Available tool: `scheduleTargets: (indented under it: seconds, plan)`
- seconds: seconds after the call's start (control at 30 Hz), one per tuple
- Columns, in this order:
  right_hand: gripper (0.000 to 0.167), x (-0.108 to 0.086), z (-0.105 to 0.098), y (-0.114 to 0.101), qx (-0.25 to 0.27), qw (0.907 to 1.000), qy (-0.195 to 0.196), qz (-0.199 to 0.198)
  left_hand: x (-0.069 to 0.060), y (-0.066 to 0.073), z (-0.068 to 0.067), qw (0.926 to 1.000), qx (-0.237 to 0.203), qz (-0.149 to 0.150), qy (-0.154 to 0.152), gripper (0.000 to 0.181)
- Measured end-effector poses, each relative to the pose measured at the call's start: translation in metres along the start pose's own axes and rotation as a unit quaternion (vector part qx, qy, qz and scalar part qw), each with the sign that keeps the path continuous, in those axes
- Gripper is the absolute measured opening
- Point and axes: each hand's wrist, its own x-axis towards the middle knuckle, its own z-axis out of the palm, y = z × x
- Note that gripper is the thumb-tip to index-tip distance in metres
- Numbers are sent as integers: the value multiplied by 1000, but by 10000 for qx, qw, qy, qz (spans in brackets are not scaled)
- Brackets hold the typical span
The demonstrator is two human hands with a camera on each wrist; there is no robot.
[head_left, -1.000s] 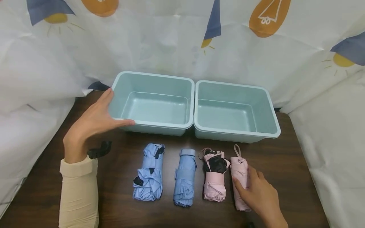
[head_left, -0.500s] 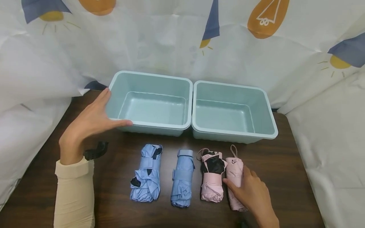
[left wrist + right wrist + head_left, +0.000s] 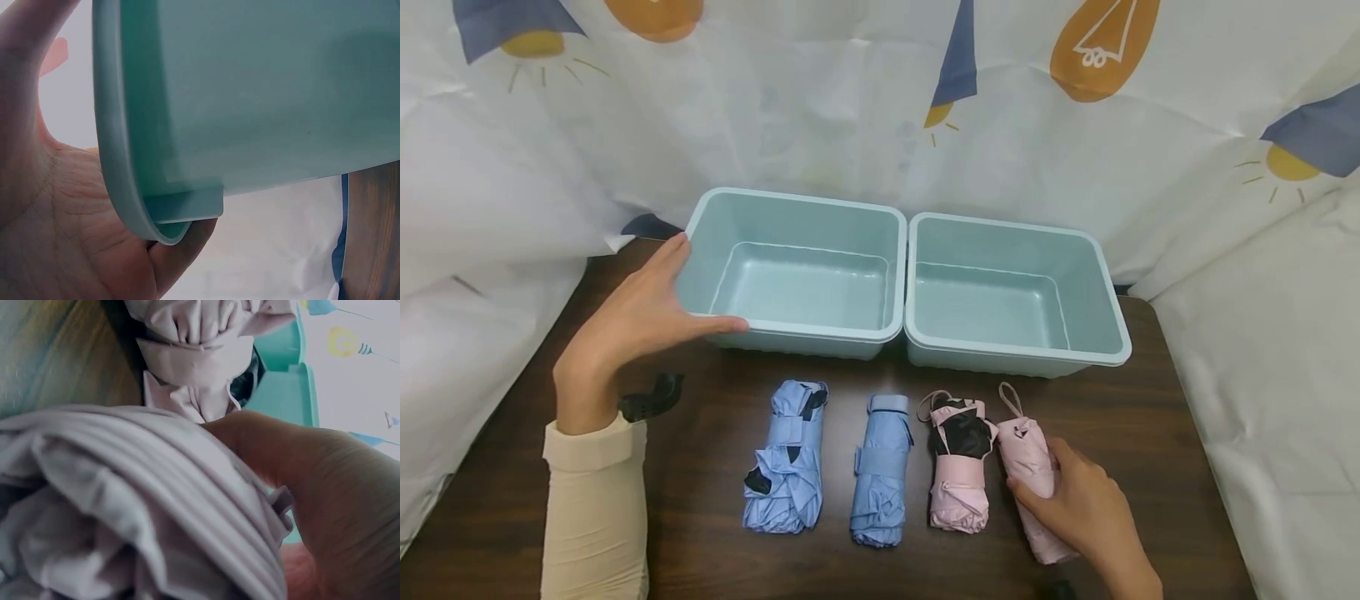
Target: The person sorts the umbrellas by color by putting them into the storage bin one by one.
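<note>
My left hand (image 3: 636,312) holds the near left corner of the left pale blue bin (image 3: 790,333); the left wrist view shows a finger bent under the rim (image 3: 115,125). At the right, my right hand (image 3: 1086,504) grips a folded pink umbrella (image 3: 1028,454) between thumb and fingers. That umbrella leans, its strap loop end toward the bins. Its rolled folds (image 3: 144,500) fill the lower part of the right wrist view. Left of it lies another folded pink umbrella (image 3: 962,471) with black lining showing. Two folded blue umbrellas, a plain one (image 3: 880,475) and a looser one (image 3: 786,462), lie further left.
The right pale blue bin (image 3: 1018,354) stands against the left one, and nothing lies inside either. A white patterned curtain (image 3: 820,100) hangs behind and at both sides of the dark wooden table (image 3: 715,533).
The right-hand pink umbrella has shifted slightly left, then turned, its near end swinging right together with my right hand. My left hand stays on the bin. The whole head view has shifted slightly.
</note>
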Motion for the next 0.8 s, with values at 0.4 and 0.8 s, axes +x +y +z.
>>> scheduleTargets:
  seconds: [0.4, 0.8]
  plan:
    - [81, 1, -29, 17, 263, 9979, 242, -545, 6, 5, 5, 9996, -209, 189, 52, 130]
    - [80, 5, -63, 18, 559, 9800, 821, -1723, 5, 5, 6, 9999, -48, 111, -22, 130]
